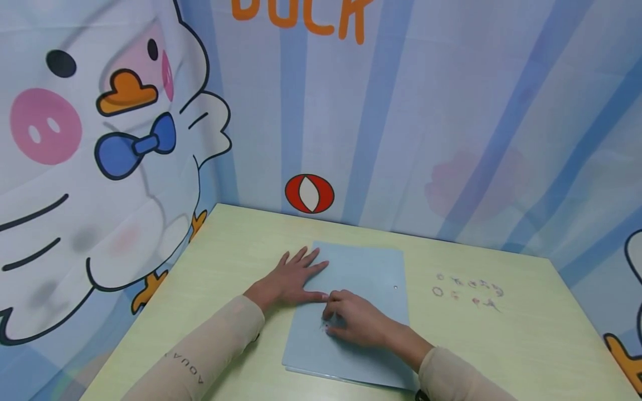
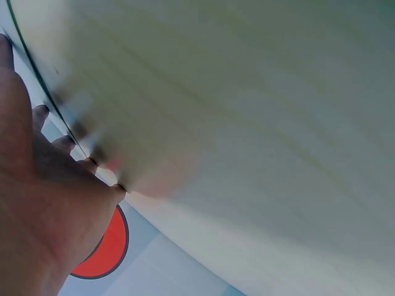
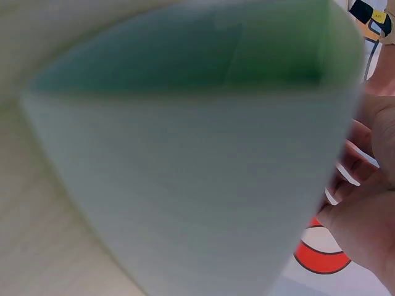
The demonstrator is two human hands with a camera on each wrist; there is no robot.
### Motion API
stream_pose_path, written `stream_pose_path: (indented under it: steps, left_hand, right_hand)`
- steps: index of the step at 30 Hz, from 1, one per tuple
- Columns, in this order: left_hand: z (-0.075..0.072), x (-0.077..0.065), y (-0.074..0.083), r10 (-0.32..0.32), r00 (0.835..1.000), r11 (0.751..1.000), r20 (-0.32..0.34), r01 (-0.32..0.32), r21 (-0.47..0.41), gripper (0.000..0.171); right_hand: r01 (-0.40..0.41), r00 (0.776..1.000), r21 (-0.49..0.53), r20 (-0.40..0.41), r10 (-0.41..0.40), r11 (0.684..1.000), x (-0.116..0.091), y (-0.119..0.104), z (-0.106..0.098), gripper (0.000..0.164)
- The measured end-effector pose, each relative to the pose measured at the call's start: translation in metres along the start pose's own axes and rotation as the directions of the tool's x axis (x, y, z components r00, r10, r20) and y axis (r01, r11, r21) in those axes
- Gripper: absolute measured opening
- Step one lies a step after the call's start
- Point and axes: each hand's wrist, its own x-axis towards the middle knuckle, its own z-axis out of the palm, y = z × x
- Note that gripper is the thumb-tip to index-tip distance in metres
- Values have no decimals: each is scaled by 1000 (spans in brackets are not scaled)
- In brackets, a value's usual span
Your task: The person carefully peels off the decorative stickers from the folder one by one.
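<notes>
A light blue rectangular sheet (image 1: 361, 267) lies on the table, with a second layer showing along its near edge. My left hand (image 1: 293, 278) rests with fingers spread across its left edge, thumb reaching toward the middle. Over the sheet's middle, my right hand (image 1: 358, 320) has its fingers bent, with the forefinger side right at the left thumb tip. Beside the right thumb tip are tiny faint marks or pieces (image 1: 322, 327); I cannot tell whether the fingers pinch one. Both wrist views show the hands (image 2: 43, 185) (image 3: 370, 179) at the frame edge, their fingertips largely hidden.
Several small, dark and reddish pieces (image 1: 471, 284) lie in two rough rows on the pale yellow table (image 1: 526, 345), right of the sheet. A curtain (image 1: 326, 111) with a duck print and blue stripes hangs behind the table and along its sides.
</notes>
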Motion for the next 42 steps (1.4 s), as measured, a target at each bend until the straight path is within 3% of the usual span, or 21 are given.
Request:
stream_pose_path:
  steps: [16, 24, 31, 37, 42]
  left_hand:
    - [3, 2, -1, -7, 1000, 1000, 7, 7, 31, 91]
    - [1, 1, 0, -7, 1000, 999, 5, 7, 33, 90]
    - [0, 0, 1, -6, 1000, 999, 4, 6, 32, 90]
    - [1, 1, 0, -5, 1000, 999, 4, 5, 34, 90]
    - [1, 1, 0, -4, 1000, 1000, 0, 4, 19, 90]
  right_hand:
    - [-11, 1000, 18, 16, 10, 1000, 2, 0, -2, 17]
    - [-55, 997, 92, 59, 50, 994, 7, 2, -1, 17]
    - [-34, 998, 127, 52, 27, 991, 7, 1, -3, 17]
    - [-72, 995, 145, 77, 61, 987, 11, 2, 0, 18]
    - [-36, 998, 166, 48, 28, 985, 13, 15, 11, 21]
